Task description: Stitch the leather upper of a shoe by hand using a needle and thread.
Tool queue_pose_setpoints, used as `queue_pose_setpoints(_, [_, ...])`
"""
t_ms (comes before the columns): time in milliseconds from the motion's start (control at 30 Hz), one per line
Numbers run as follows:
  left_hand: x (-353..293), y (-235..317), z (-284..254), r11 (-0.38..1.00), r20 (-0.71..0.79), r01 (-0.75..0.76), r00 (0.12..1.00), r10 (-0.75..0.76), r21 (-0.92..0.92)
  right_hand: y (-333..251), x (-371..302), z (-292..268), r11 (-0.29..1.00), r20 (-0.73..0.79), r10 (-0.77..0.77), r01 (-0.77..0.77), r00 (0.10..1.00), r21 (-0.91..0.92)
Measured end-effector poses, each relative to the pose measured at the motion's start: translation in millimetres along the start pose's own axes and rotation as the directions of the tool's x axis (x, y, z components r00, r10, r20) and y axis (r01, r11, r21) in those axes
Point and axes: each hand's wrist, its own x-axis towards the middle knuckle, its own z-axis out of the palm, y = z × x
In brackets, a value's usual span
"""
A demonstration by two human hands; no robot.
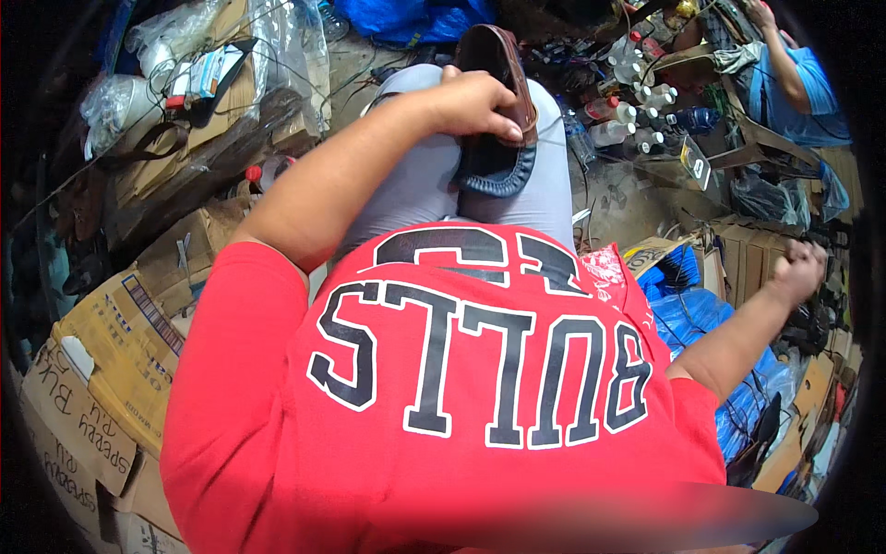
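Note:
A dark leather shoe [499,178], brown at the heel and navy at its gathered, stitched toe, rests across my lap with the toe toward me. My left hand [475,103] is closed on the shoe's side, the thumb pressing near its opening. My left fingers' far ends are partly hidden. Stretched out to the right, away from the shoe, my right hand [799,270] is closed with its fingers curled. Whatever it pinches, if anything, is too small to see. Grey trousers [406,194] cover my legs under the shoe.
Several bottles [614,120] stand ahead on the right. Blue plastic sheeting [701,323] and cardboard lie beside my right arm. On the left are flattened cartons [120,342] and a plastic-littered bench [203,138]. A person in blue [798,97] is at the far right.

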Motion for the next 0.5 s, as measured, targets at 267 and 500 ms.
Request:
queue_pose_setpoints(267, [-11.1,-13.8,-0.2,0.848,0.067,0.090,0.996,-0.065,-0.522,73.1,-193.6,307.9,0.873,0.695,0.267,0.137,0.668,-0.467])
queue_pose_setpoints(500, [-10.5,-20.6,4.8,0.787,0.122,0.136,0.990,-0.078,-0.602,88.1,-221.8,355.2,0.709,0.895,0.226,0.565,0.385,-0.422])
